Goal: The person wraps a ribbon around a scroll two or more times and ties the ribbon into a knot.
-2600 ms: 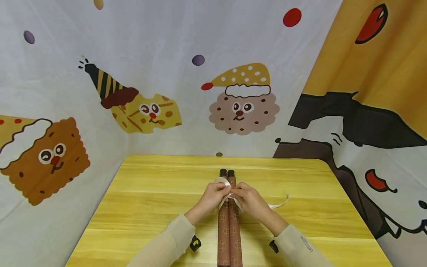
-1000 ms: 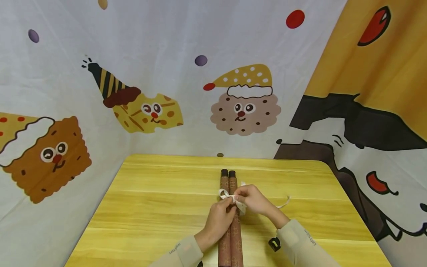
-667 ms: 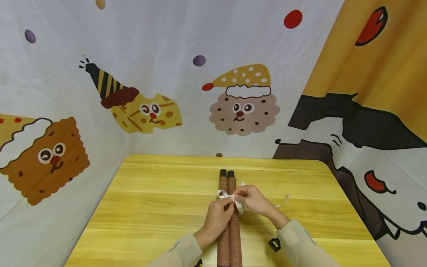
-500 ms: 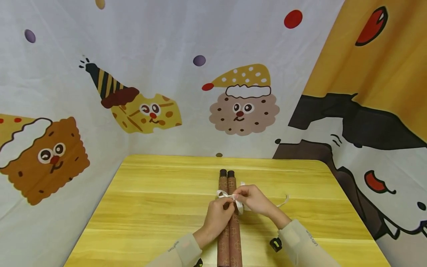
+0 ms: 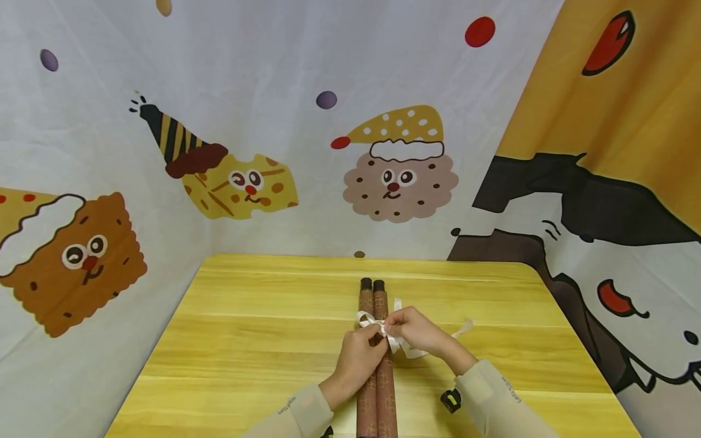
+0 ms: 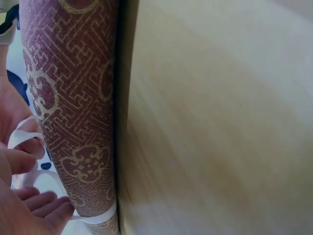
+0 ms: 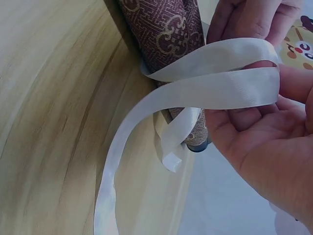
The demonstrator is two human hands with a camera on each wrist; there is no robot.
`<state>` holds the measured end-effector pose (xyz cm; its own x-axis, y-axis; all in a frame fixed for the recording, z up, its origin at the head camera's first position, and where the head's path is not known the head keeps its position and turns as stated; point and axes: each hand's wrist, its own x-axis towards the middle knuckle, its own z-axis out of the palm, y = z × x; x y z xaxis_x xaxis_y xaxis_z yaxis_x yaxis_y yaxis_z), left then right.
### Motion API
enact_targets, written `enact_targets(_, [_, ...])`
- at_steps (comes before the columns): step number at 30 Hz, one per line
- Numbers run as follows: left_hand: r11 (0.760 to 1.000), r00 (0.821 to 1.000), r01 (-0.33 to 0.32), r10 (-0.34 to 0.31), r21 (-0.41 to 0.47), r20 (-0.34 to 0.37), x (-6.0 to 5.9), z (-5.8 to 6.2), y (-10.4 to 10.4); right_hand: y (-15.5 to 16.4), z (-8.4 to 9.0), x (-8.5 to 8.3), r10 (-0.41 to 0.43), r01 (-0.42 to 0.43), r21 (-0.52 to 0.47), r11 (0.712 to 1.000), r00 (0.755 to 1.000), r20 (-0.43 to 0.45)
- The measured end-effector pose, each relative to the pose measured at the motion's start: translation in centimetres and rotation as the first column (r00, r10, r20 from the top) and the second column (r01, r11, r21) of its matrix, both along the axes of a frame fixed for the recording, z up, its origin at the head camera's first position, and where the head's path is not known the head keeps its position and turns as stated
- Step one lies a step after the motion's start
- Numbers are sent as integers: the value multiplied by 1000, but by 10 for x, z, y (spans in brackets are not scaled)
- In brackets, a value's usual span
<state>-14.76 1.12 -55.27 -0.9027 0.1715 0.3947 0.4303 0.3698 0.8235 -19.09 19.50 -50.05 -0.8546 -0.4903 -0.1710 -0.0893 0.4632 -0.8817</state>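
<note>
my left hand (image 5: 358, 358) and right hand (image 5: 417, 331) pinch the ribbon (image 7: 225, 90), likely soft and slippery, best held across its width.

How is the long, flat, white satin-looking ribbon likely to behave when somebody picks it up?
The long, flat, white satin-looking ribbon is probably floppy, because it bends into soft loops. Its smooth, glossy surface may make it slippery. It is likely very light, since it looks thin and narrow.
</note>
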Motion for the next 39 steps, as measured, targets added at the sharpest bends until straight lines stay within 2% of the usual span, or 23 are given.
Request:
enact_targets(4, [999,999,1,-2,38,38,-1,-1,0,1,2,0,18,-18,-11,1000,999,30])
enact_targets(10, [993,994,-13,0,116,111,-2,0,-3,4,3,-1,23,-23,8,1000,1000,2])
enact_targets(15, [981,985,14,-48,194,168,0,5,-7,10,2,-3,40,-40,19,999,999,-2])
enact_targets(23, [945,955,60,-148,322,256,1,16,-16,22,4,-2,86,-86,-5,996,996,33])
enact_targets(28, [929,931,60,-184,364,316,1,21,-23,31,7,-2,122,-123,28,992,992,31])
enact_targets(34, [920,915,15,-171,392,366,-3,26,-32,39,6,-2,115,-114,58,992,993,-4])
enact_targets(36, [923,911,17,-173,385,374,-4,29,-35,42,7,-2,111,-111,62,992,994,-11])
enact_targets(39, [940,913,27,-162,340,374,-7,32,-41,45,7,-2,108,-107,63,992,994,-12])
